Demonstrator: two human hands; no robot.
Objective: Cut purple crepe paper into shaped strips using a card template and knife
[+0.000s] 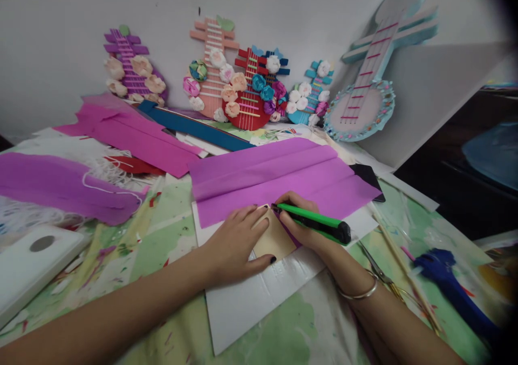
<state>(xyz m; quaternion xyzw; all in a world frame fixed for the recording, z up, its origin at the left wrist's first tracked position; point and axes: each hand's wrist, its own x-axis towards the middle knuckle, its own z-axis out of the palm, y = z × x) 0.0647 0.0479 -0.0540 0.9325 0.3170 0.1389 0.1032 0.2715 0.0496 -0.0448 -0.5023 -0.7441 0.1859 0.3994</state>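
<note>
My right hand (305, 237) grips a green utility knife (312, 215), its front end down at the edge of a small beige card (275, 240). My left hand (236, 242) lies flat across the card's left part, fingers stretched and thumb apart. Beneath the card, a sheet of purple crepe paper (259, 184) with fold lines spreads out over a white board (243, 313). Whether the blade touches the paper is hidden by my fingers.
Scissors (382, 273), a thin wooden stick (404, 268) and a blue glue gun (449, 284) lie at right. A white box-like object (36, 262) and purple paper (60, 184) are at left. Flower-decorated lute models (246, 95) line the wall behind pink paper (137, 133).
</note>
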